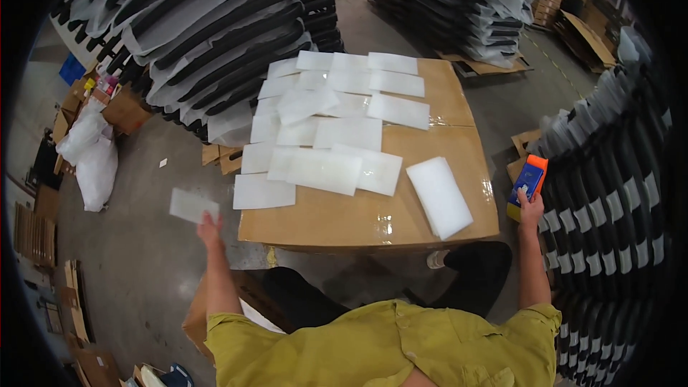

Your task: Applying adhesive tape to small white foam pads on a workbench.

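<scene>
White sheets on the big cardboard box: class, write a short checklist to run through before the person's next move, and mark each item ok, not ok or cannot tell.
1. Left hand has a firm hold on the white sheet: cannot tell, the sheet is blurred.
2. Right hand grips the orange and blue device: ok, fingers wrapped round its lower end.
3. Cardboard box has bare surface near the front edge: ok.
4. Sheets on the box lie in a tidy pile: not ok, they overlap loosely.
5. Single sheet at the right lies fully on the box: ok.
</scene>
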The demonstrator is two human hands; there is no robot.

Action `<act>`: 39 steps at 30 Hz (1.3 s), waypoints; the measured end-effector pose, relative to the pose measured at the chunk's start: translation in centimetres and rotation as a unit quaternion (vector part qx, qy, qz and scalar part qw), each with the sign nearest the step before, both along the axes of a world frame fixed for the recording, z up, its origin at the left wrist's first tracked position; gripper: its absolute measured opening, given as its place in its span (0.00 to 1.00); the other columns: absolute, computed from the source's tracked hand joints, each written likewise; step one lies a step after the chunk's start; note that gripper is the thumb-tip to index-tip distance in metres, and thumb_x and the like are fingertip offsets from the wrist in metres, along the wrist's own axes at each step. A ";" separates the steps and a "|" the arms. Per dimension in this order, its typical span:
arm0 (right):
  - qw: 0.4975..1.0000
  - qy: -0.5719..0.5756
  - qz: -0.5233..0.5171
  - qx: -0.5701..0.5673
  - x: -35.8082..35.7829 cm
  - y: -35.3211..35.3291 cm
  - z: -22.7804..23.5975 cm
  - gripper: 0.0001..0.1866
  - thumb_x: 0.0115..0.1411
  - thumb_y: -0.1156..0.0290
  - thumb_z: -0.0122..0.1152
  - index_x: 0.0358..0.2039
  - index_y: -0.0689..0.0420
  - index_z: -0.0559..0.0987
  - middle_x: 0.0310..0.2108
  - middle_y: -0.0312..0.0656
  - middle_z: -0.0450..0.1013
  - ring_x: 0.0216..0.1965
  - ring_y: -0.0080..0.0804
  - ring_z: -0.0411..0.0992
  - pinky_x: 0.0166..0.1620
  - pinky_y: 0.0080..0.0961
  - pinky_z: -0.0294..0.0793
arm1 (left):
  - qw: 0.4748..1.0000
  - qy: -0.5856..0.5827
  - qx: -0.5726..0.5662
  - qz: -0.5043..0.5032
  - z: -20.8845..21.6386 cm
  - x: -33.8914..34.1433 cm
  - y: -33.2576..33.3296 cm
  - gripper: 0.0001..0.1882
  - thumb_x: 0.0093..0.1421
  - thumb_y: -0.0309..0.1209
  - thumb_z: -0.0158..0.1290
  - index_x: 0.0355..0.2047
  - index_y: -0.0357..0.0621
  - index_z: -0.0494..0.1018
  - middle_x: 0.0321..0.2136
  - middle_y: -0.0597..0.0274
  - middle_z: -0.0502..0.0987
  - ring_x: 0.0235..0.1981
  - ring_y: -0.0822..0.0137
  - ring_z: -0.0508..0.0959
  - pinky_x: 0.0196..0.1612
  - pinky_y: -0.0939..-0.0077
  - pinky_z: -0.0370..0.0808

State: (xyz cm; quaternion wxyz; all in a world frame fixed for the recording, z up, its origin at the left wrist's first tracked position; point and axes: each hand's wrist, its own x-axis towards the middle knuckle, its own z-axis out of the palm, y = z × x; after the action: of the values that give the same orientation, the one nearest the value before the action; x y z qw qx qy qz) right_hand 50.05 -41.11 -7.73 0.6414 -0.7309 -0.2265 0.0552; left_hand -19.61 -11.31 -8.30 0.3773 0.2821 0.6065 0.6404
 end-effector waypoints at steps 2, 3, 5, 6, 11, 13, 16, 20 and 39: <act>0.999 -0.008 0.007 -0.032 -0.7 -1.4 2.0 0.12 0.51 0.72 0.60 0.32 0.63 0.70 0.29 0.37 0.71 0.29 0.20 0.69 0.34 0.18 0.68 | 0.999 0.023 0.024 -0.008 3.1 -2.1 -1.0 0.17 0.59 0.34 0.45 0.45 0.36 0.64 0.38 0.59 0.70 0.34 0.65 0.74 0.33 0.74 0.74; 0.999 0.016 0.027 -0.020 -1.5 -2.1 3.2 0.13 0.51 0.72 0.60 0.34 0.64 0.70 0.30 0.37 0.71 0.30 0.20 0.69 0.36 0.17 0.67 | 0.996 0.052 0.064 -0.030 5.2 -1.5 -1.8 0.16 0.60 0.34 0.45 0.43 0.34 0.66 0.37 0.59 0.71 0.34 0.66 0.74 0.34 0.75 0.73; 0.999 0.030 0.035 -0.017 -2.4 -3.5 4.6 0.13 0.51 0.72 0.60 0.34 0.64 0.70 0.30 0.36 0.71 0.31 0.20 0.69 0.36 0.17 0.67 | 0.976 0.156 0.129 -0.081 9.7 0.7 -2.3 0.15 0.60 0.33 0.45 0.41 0.32 0.68 0.34 0.61 0.72 0.33 0.69 0.73 0.35 0.78 0.71; 0.998 0.042 0.045 -0.014 -2.8 -4.1 5.0 0.13 0.51 0.72 0.59 0.35 0.64 0.70 0.31 0.36 0.71 0.31 0.20 0.69 0.36 0.17 0.67 | 0.955 0.229 0.153 -0.107 11.6 2.2 -2.2 0.15 0.60 0.33 0.46 0.39 0.31 0.69 0.32 0.62 0.73 0.32 0.71 0.72 0.35 0.79 0.70; 0.995 0.071 0.068 -0.011 -4.7 -7.4 5.4 0.14 0.51 0.72 0.59 0.37 0.64 0.70 0.31 0.36 0.71 0.31 0.20 0.69 0.37 0.16 0.67 | 0.698 0.620 0.311 -0.176 20.9 18.8 -4.9 0.17 0.54 0.26 0.49 0.46 0.47 0.68 0.39 0.54 0.74 0.37 0.59 0.75 0.39 0.74 0.71; 0.990 0.092 0.104 0.018 -6.1 -8.7 5.6 0.16 0.51 0.73 0.59 0.39 0.65 0.70 0.32 0.37 0.71 0.32 0.20 0.69 0.37 0.16 0.67 | 0.610 0.654 0.382 -0.234 21.4 25.3 -4.8 0.22 0.48 0.22 0.47 0.46 0.47 0.66 0.34 0.59 0.73 0.34 0.55 0.74 0.36 0.68 0.71; 0.988 0.109 0.108 -0.011 -7.4 -11.0 4.9 0.18 0.50 0.72 0.59 0.40 0.66 0.69 0.33 0.37 0.71 0.33 0.20 0.69 0.38 0.17 0.67 | 0.487 0.754 0.370 -0.240 20.0 32.0 -4.0 0.18 0.48 0.24 0.46 0.42 0.49 0.67 0.26 0.62 0.71 0.28 0.62 0.72 0.31 0.67 0.67; 0.987 0.136 0.073 -0.043 -10.4 -14.5 5.9 0.19 0.49 0.73 0.60 0.41 0.67 0.68 0.34 0.38 0.71 0.34 0.22 0.69 0.39 0.18 0.67 | 0.439 0.788 0.359 -0.238 15.6 37.1 -1.6 0.17 0.48 0.26 0.47 0.41 0.50 0.66 0.26 0.62 0.70 0.28 0.65 0.73 0.31 0.70 0.65; 0.950 -0.091 0.284 -0.098 -5.9 1.5 15.1 0.14 0.48 0.75 0.58 0.35 0.65 0.69 0.29 0.38 0.69 0.31 0.21 0.67 0.36 0.19 0.66 | 0.494 0.764 0.153 -0.386 10.5 38.8 -1.1 0.32 0.48 0.61 0.43 0.43 0.51 0.70 0.41 0.48 0.69 0.54 0.51 0.58 0.55 0.34 0.35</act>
State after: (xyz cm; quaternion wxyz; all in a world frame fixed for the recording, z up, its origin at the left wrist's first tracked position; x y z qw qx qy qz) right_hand 44.10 -39.66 7.38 0.5013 -0.6974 -0.4757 0.1896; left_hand 19.16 -12.43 2.24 -0.0727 0.9207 0.3805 0.0478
